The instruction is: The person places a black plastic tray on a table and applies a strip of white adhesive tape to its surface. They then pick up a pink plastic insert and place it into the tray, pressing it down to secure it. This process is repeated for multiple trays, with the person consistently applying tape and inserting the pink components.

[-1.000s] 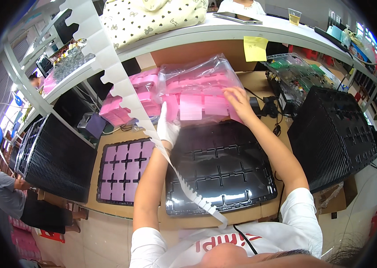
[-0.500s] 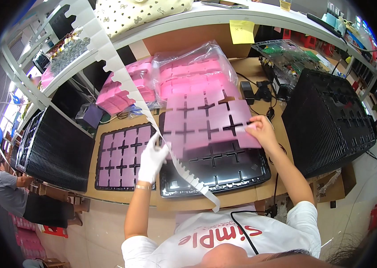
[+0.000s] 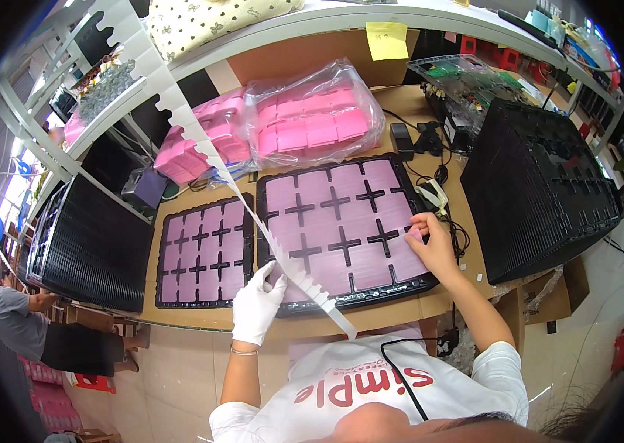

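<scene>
Two flat black plastic trays lie open on the counter: a larger black tray (image 3: 341,229) toward the right and a smaller black tray (image 3: 205,251) toward the left. The larger tray shows nine pale pink squares, three rows of three; the smaller one shows about sixteen, four rows of four (its far edge is partly crossed by a white notched strip (image 3: 253,214), the only one of its kind). Two clear plastic bags of bright pink pads (image 3: 304,122) sit along the far edge. Two tall stacks of black trays (image 3: 541,184) stand, one at each end. One yellow sticky note (image 3: 387,40) hangs above.
</scene>
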Tool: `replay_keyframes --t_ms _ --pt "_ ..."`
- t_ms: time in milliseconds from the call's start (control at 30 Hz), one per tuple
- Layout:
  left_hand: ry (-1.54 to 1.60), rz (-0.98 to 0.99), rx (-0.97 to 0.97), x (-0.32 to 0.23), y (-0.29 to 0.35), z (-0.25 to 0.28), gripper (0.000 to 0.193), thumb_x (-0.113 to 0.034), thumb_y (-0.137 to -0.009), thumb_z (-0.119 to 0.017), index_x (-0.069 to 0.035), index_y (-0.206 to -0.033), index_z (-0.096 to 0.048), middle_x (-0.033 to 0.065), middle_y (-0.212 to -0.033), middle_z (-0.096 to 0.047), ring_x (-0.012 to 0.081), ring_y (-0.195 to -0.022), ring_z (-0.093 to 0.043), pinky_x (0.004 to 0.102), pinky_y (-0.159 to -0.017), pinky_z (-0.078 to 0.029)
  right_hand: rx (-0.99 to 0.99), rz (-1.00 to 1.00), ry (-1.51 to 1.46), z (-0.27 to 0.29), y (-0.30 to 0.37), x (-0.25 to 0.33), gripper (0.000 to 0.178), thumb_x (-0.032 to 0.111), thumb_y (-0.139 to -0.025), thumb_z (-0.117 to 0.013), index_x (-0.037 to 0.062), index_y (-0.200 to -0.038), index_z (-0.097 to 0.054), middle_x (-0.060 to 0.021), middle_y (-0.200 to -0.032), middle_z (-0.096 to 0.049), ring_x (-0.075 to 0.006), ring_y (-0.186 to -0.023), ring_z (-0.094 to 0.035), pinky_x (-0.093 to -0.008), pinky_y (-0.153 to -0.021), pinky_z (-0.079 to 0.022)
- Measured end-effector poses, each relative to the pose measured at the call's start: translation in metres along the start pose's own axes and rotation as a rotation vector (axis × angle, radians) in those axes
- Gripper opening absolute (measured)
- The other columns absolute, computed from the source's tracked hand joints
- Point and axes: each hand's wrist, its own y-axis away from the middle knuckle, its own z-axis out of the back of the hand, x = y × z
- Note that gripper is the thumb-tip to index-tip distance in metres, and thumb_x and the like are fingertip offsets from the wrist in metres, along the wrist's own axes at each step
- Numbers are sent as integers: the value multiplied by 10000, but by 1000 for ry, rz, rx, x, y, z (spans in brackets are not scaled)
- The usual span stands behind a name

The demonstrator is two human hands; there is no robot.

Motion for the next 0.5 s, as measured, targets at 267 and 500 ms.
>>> replay_keyframes --t_ms 267,500 --pt "-383 -365 -567 -3 -54 15 322 -327 -890 -656 -88 -1105 -664 129 -859 -640 294 -825 -650 426 -672 -522 -220 309 543 13 -29 2 261 122 -812 -688 50 -1051 -613 -104 -1033 -600 -294 -947 -583 -412 -890 -415" --pt "-425 -941 -287 1 -166 -40 333 -335 -913 -600 -123 -1159 -669 110 -1279 -627 316 -1168 -597 607 -1063 -325 276 594 493 -32 -114 -32 367 310 -974 -506 31 -1167 -647 -115 -1266 -624 -286 -1335 -450 -546 -1152 -226"
